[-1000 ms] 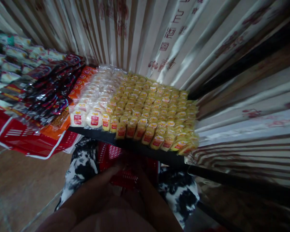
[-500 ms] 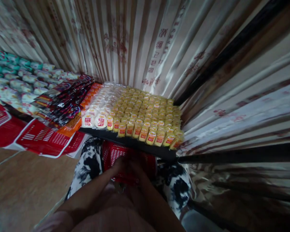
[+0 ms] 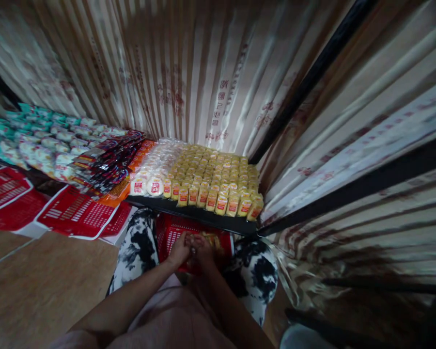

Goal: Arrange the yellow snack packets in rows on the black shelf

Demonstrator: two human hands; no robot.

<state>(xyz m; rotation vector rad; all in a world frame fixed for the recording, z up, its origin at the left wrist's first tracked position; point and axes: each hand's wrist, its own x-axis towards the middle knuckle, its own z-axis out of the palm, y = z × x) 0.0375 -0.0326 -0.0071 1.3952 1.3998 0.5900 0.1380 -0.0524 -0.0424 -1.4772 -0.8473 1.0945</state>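
Observation:
Both my hands are close together above a red printed package (image 3: 167, 232) between my knees. My left hand (image 3: 180, 249) is closed, its fingers curled in toward the other hand. My right hand (image 3: 202, 248) is closed too, pressed near the left. Whatever lies between the fingers is too dark and small to make out. Yellowish packets (image 3: 216, 242) show inside the red package, just right of my hands. Beyond it, rows of small yellow wrapped cakes (image 3: 214, 174) stand on a black shelf (image 3: 203, 216).
White round wrapped cakes (image 3: 154, 186) adjoin the yellow ones. Farther left lie an orange package (image 3: 118, 194), dark glossy packets (image 3: 112, 165) and green-white packets (image 3: 43, 140). Red printed boxes (image 3: 72, 211) hang at the left. A pleated curtain (image 3: 189, 72) and black poles (image 3: 312, 82) enclose the back and right.
The view has shifted, so the shelf goods sit lower. My hands have risen slightly out of shadow, and the yellowish packets beside them now show.

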